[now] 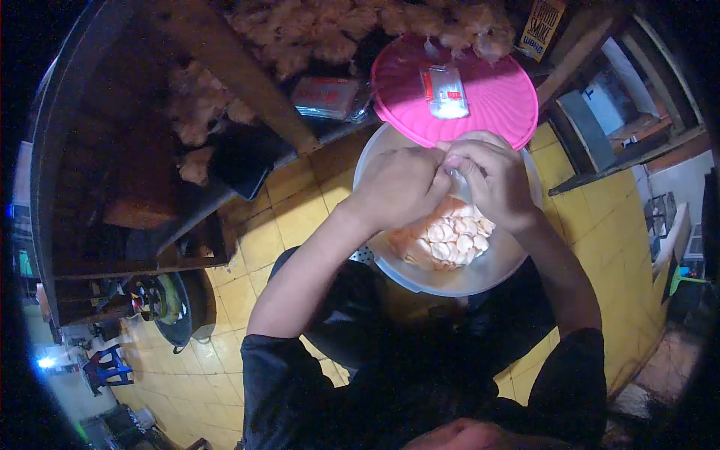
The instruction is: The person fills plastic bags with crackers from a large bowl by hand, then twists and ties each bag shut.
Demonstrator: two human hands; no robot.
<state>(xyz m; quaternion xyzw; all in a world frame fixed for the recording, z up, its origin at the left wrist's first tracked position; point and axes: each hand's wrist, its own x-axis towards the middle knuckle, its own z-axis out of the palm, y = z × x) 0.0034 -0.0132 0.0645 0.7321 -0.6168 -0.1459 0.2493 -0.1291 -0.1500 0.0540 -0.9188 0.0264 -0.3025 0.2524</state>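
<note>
My left hand (401, 184) and my right hand (499, 180) meet over a wide translucent tub (431, 285). The fingers of both are closed around the gathered neck of a clear plastic bag (459, 184). Below them, pale round chips (454, 236) show inside the bag, within the tub. A pink ribbed lid (502, 109) lies behind the tub, partly on the shelf. On that lid rests a small pack of clear plastic (448, 94) with a red label.
A wooden shelf (232, 67) holds many filled bags (300, 30) and another plastic pack (326, 97). A dark pan (180, 307) stands at the left on yellow floor tiles (289, 210). Further left is a blue stool (112, 367). A wooden rack (600, 161) stands at the right.
</note>
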